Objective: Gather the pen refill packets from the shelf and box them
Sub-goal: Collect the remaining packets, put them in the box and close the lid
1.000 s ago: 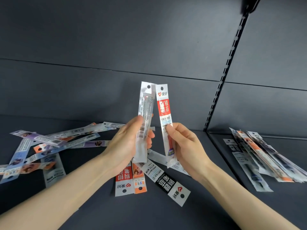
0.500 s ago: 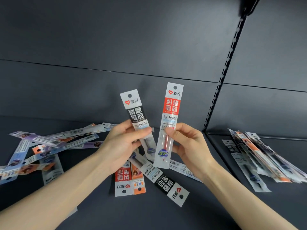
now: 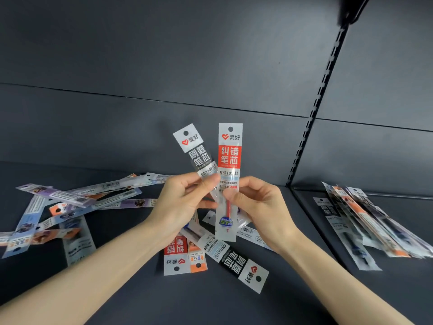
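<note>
Held above the dark shelf (image 3: 234,306): black-label packet (image 3: 199,156) pinched in left hand (image 3: 180,205), red-label packet (image 3: 228,174) pinched in right hand (image 3: 260,207). Best squared edge to edge into one hand, freeing the other for loose packets (image 3: 70,207) below. No box seen.

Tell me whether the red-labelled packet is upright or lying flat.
Upright: the red-labelled packet stands hang-hole up, pinched by the right hand, off the shelf.
</note>
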A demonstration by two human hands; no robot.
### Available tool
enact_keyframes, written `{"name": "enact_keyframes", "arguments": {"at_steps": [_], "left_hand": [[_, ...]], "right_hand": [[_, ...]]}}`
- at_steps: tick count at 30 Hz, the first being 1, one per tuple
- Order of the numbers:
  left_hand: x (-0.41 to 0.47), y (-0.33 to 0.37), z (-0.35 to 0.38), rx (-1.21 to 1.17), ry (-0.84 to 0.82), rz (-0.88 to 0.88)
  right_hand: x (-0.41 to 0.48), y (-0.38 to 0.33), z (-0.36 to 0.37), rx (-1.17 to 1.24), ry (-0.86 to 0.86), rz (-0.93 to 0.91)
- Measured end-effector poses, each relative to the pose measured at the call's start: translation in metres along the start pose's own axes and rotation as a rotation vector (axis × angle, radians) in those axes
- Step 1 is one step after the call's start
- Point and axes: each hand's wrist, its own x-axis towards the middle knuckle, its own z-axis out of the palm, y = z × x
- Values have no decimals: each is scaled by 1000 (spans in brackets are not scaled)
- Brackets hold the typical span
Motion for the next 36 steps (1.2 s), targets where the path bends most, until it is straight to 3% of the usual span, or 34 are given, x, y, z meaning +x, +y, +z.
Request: {"name": "enact_keyframes", "arguments": {"at_steps": [5, 9, 12, 14, 18, 21, 28, 36], "left_hand": [[2, 1, 2, 285, -12, 70], [1, 0, 6, 369, -76, 142], [0, 0, 8, 459, -218, 110], [3, -1, -2, 543, -336, 33], [10, -7, -22, 949, -595, -9], [11, -12, -15, 1030, -739, -60], [17, -16, -8, 1090, -612, 12], [22, -16, -7, 1187, -703, 15]], "right_hand": [[-1, -6, 0, -172, 56, 30], [1, -16, -7, -124, -154, 208], [-4, -25, -19, -49, -253, 286], [-7, -28, -30, -68, -221, 265], [-16, -21, -51, -71, -95, 264], [-18, -15, -58, -90, -12, 264], [-19, -10, -60, -166, 24, 211], [-19, -8, -51, -152, -16, 160]]}}
